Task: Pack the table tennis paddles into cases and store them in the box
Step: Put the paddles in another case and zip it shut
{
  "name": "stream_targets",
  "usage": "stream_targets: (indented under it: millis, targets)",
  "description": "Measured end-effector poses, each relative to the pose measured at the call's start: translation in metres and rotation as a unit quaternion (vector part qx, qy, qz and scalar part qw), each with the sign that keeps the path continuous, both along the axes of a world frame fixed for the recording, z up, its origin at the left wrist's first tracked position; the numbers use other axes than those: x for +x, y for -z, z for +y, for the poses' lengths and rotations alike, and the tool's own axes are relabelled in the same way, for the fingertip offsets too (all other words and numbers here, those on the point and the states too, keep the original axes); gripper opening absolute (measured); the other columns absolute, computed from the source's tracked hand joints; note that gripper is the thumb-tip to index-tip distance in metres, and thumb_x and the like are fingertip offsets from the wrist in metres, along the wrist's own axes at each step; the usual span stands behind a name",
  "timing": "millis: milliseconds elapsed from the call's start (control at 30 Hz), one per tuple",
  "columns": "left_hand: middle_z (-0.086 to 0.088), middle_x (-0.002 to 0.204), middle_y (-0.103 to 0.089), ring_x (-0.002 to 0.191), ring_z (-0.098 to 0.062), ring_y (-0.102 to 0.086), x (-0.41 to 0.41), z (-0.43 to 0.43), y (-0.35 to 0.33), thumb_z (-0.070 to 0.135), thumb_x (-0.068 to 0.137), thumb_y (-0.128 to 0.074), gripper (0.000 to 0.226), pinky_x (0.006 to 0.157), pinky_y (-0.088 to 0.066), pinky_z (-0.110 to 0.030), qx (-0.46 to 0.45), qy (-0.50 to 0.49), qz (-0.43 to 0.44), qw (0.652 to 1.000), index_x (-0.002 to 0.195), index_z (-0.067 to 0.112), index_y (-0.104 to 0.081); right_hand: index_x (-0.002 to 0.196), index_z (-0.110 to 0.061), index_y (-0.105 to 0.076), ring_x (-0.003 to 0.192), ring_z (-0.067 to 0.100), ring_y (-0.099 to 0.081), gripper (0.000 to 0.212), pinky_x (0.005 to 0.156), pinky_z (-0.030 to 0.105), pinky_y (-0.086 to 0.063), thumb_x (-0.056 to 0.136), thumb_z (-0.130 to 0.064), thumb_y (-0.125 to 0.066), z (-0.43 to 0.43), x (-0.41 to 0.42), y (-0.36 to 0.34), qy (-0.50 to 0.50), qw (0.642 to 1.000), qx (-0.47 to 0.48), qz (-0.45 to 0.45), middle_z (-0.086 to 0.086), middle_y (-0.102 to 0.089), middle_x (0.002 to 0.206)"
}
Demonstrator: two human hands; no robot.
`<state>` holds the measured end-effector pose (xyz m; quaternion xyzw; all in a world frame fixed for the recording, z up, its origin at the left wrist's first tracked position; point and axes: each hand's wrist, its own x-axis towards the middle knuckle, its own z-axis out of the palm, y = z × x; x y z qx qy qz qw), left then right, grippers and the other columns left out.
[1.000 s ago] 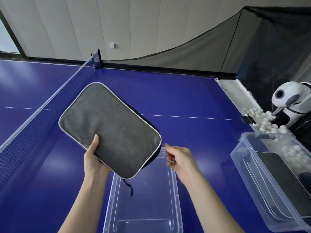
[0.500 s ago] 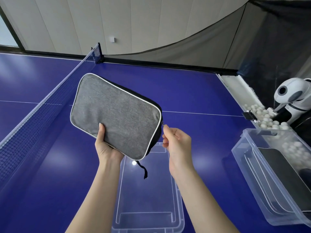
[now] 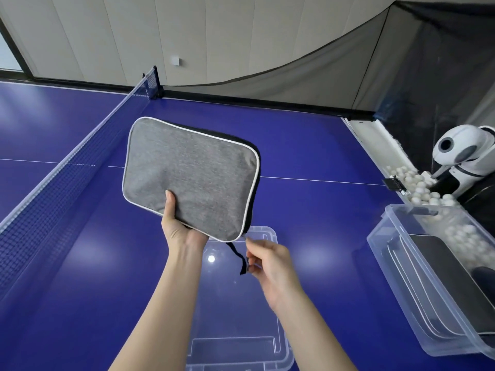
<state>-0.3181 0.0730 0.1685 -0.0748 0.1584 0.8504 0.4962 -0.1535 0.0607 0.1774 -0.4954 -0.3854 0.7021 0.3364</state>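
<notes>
case (image 3: 187, 178): grey, white piping, black edge | your left hand (image 3: 182, 228): gripping its near edge, thumb on face | your right hand (image 3: 270, 266): fingers curled at the black strap (image 3: 235, 254), hold unclear

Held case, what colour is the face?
Heather grey case, white-edged. It shows best in the head view, the only one.

There are no words or numbers to read here. The grey case (image 3: 187, 178) is plain cloth.
</notes>
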Motion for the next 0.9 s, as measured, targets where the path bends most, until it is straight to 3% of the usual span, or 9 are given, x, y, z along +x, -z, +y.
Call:
stream_targets:
  millis: [133,267,400,567,667,800,900]
  targets:
    - [-0.005,0.103,-0.075,0.091,-0.028,-0.072,0.01,0.001,-0.001,0.034,0.08,-0.072,0.025,0.074,-0.056,-0.048,0.005,0.01,-0.022,1.0,0.093,0.014,-0.077,0.069,-0.007,-0.059,0.052,0.014,-0.044,0.02,0.059,0.028,-0.034,0.088,-0.012,-0.065,-0.008,-0.004,0.005,-0.017,1.0,-0.01,-0.012,0.0,-0.055,0.056]
    - [-0.004,0.106,-0.074,0.092,-0.027,-0.072,0.018,0.003,-0.002,0.036,0.078,-0.074,0.032,0.082,-0.054,-0.05,0.004,0.015,-0.051,0.999,0.104,0.017,-0.072,0.067,-0.01,-0.059,0.054,0.014,-0.044,0.022,0.06,0.028,-0.033,0.088,-0.014,-0.064,-0.01,-0.007,0.004,-0.016,1.0,0.001,-0.012,-0.002,-0.058,0.056]
    - [-0.005,0.104,-0.074,0.093,-0.028,-0.071,0.016,0.001,-0.004,0.037,0.078,-0.074,0.03,0.086,-0.052,-0.051,0.001,0.016,-0.056,0.998,0.101,0.016,-0.073,0.068,-0.01,-0.059,0.057,0.014,-0.043,0.023,0.061,0.029,-0.034,0.087,-0.02,-0.066,-0.01,-0.009,0.007,-0.013,0.999,0.024,-0.033,-0.002,-0.056,0.058]
    - [-0.004,0.107,-0.073,0.097,-0.027,-0.07,0.01,0.0,-0.007,0.036,0.076,-0.075,0.037,0.085,-0.052,-0.05,0.006,0.028,-0.047,0.999,0.108,0.017,-0.071,0.072,-0.009,-0.059,0.052,0.006,-0.048,0.023,0.053,0.017,-0.04,0.087,-0.025,-0.067,-0.013,-0.013,0.012,-0.013,0.993,0.094,-0.065,-0.008,-0.06,0.059]
    - [-0.004,0.112,-0.072,0.106,-0.028,-0.067,0.003,-0.002,-0.007,0.034,0.076,-0.076,0.043,0.094,-0.049,-0.052,-0.01,0.041,-0.035,0.998,0.115,0.018,-0.069,0.074,-0.01,-0.06,0.059,0.004,-0.055,0.02,0.058,0.015,-0.043,0.086,-0.025,-0.068,-0.013,-0.012,0.012,-0.016,0.986,0.152,-0.068,-0.011,-0.062,0.063]
    - [-0.004,0.108,-0.074,0.094,-0.026,-0.072,-0.014,-0.01,0.001,0.033,0.078,-0.075,0.032,0.075,-0.056,-0.047,-0.044,0.062,0.014,0.997,0.106,0.018,-0.071,0.094,-0.02,-0.066,0.085,0.004,-0.065,0.009,0.079,0.025,-0.051,0.086,-0.024,-0.068,-0.002,-0.002,0.008,-0.019,0.978,0.197,-0.07,-0.013,-0.071,0.088]
    - [-0.002,0.108,-0.074,0.094,-0.024,-0.072,-0.025,-0.019,0.008,0.03,0.077,-0.075,0.03,0.07,-0.057,-0.044,-0.089,0.077,0.07,0.991,0.104,0.018,-0.071,0.109,-0.025,-0.061,0.097,0.009,-0.065,0.02,0.089,0.032,-0.049,0.089,-0.025,-0.063,0.017,0.007,0.001,0.022,0.98,0.192,-0.04,-0.004,-0.069,0.11]
